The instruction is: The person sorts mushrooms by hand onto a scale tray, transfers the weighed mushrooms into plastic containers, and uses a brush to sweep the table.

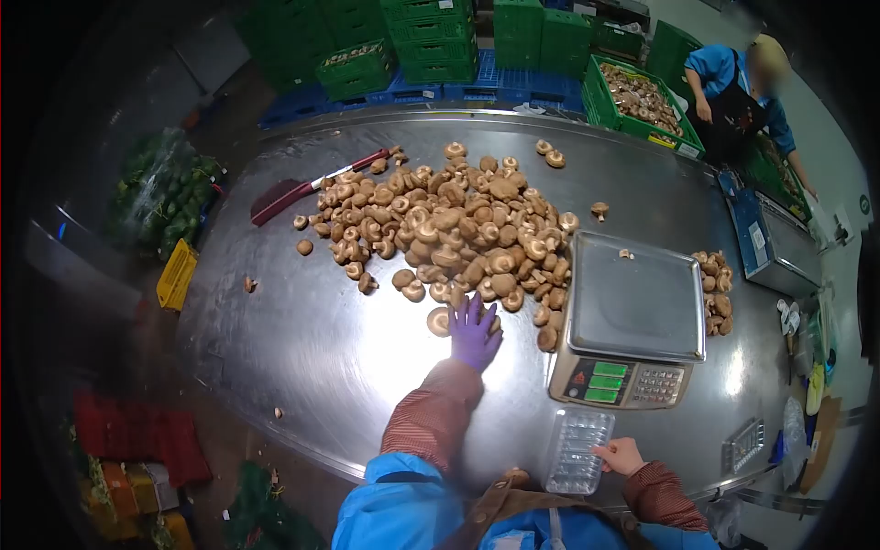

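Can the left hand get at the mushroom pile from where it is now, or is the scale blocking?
Probably yes. The left hand, in a purple glove, already lies at the near edge of the mushroom pile, touching the closest ones. The scale stands off to the right of it, not between hand and pile.

Your single head-worn camera looks forward and steeply down from close above the curved stainless-steel table [302,348], your blue-aproned chest at six o'clock, stacked green plastic crates [431,41] far off at twelve.
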Action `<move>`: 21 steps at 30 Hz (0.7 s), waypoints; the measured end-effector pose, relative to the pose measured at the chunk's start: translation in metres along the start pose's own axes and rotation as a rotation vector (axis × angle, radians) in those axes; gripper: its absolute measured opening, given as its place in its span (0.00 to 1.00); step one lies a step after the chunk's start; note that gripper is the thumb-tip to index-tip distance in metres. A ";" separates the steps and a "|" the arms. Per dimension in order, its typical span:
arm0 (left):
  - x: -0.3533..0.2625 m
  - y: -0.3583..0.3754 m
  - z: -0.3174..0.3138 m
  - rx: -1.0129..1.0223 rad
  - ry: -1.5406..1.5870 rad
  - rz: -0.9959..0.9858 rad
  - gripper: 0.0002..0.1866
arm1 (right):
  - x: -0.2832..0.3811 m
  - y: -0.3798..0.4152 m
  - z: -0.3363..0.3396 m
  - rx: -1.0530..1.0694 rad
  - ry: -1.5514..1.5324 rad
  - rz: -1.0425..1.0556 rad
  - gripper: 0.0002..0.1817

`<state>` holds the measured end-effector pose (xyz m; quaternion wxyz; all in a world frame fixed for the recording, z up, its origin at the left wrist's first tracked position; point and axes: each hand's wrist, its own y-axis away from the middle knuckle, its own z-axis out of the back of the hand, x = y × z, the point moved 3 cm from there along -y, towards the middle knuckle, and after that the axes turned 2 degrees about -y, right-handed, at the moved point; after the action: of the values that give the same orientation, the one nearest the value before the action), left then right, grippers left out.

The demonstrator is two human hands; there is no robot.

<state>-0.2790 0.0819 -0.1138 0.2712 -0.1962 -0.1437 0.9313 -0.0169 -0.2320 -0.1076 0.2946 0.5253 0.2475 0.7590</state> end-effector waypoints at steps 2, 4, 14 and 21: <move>0.031 0.005 0.022 0.022 0.137 0.076 0.35 | -0.005 -0.001 -0.001 0.010 -0.041 -0.010 0.15; 0.072 0.010 0.033 -0.063 0.637 0.445 0.41 | -0.004 0.001 0.000 0.001 -0.031 -0.039 0.15; 0.202 -0.071 -0.005 -0.093 0.645 0.394 0.31 | 0.024 -0.012 0.001 0.103 0.105 -0.295 0.17; 0.170 -0.056 -0.018 -0.089 0.837 0.267 0.24 | 0.011 -0.005 -0.006 0.048 0.008 -0.194 0.13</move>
<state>-0.3774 0.2257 -0.1571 0.1746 -0.5851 -0.0349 0.7912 -0.0244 -0.2215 -0.1054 0.3530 0.5027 0.3167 0.7228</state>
